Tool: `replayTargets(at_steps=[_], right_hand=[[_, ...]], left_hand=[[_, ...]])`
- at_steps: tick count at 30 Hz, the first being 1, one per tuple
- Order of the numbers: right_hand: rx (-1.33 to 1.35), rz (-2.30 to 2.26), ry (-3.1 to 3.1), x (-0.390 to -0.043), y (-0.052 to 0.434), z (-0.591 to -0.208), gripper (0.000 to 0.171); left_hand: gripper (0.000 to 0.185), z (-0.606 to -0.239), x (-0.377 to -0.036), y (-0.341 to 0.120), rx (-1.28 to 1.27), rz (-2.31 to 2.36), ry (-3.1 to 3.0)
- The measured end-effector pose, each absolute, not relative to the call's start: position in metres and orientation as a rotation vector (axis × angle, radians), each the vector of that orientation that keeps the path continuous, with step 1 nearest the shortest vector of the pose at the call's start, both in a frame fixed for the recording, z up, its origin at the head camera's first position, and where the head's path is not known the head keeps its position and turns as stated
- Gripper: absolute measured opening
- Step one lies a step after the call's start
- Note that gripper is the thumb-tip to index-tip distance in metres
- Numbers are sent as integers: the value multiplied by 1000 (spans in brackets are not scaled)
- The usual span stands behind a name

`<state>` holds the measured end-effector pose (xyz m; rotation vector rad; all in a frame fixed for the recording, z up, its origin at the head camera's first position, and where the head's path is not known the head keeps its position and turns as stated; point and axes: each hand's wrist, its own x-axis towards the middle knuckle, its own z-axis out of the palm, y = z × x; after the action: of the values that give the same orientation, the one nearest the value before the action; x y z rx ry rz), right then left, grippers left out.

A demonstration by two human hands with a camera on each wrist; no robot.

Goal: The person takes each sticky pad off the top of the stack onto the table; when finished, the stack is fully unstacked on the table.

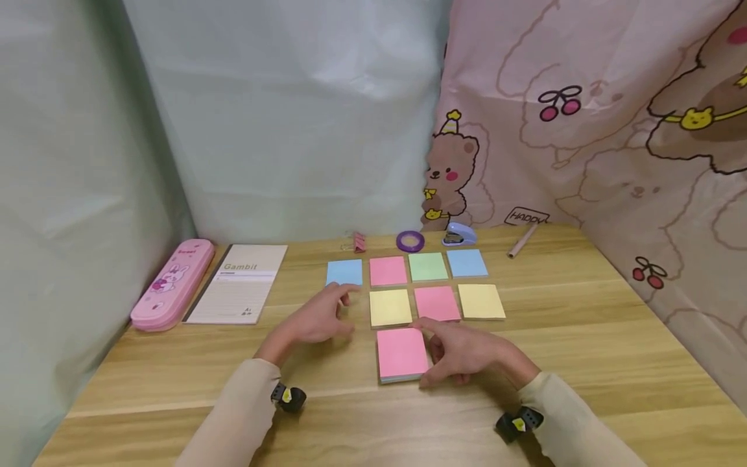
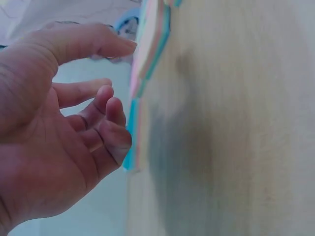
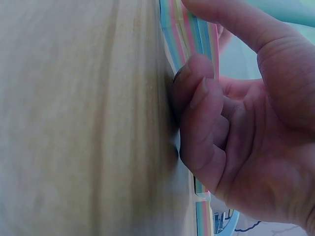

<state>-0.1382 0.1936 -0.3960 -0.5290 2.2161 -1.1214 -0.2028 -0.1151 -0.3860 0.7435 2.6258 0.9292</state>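
A thick pad of sticky notes with a pink top (image 1: 403, 353) lies nearest the person, with colour-striped sides (image 3: 189, 37) in the right wrist view. My right hand (image 1: 467, 350) grips it at its right side, thumb at the front corner and index finger at the back edge, the other fingers curled under. My left hand (image 1: 321, 314) holds nothing; its fingers are relaxed over the table, fingertips close to a blue pad (image 1: 344, 272). Just behind the gripped pad sit a yellow pad (image 1: 390, 308), a pink pad (image 1: 437, 303) and another yellow pad (image 1: 481, 301).
A back row has pink (image 1: 388, 271), green (image 1: 428, 266) and blue (image 1: 467, 263) pads. Behind them are a binder clip (image 1: 359, 242), purple tape roll (image 1: 410, 242), stapler (image 1: 460, 234) and pen (image 1: 522, 240). A notebook (image 1: 236, 285) and pink pencil case (image 1: 174, 283) lie left.
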Motion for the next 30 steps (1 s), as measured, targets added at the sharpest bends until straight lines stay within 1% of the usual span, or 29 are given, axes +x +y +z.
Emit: replayTargets(at_steps=[3, 6, 12, 21, 30], right_hand=[[-531, -1120, 2216, -138, 194, -395, 84], [-529, -1116, 2217, -139, 194, -395, 84], [-532, -1116, 2210, -140, 194, -394, 78], [-552, -1119, 2206, -140, 193, -394, 78], [-556, -1114, 2207, -141, 194, -395, 77]], left_hand=[[80, -380, -187, -113, 772, 919, 2591], [83, -376, -171, -106, 795, 887, 2553], [92, -375, -149, -89, 804, 848, 2549], [91, -385, -139, -79, 740, 773, 2639], [91, -388, -136, -75, 755, 722, 2656]])
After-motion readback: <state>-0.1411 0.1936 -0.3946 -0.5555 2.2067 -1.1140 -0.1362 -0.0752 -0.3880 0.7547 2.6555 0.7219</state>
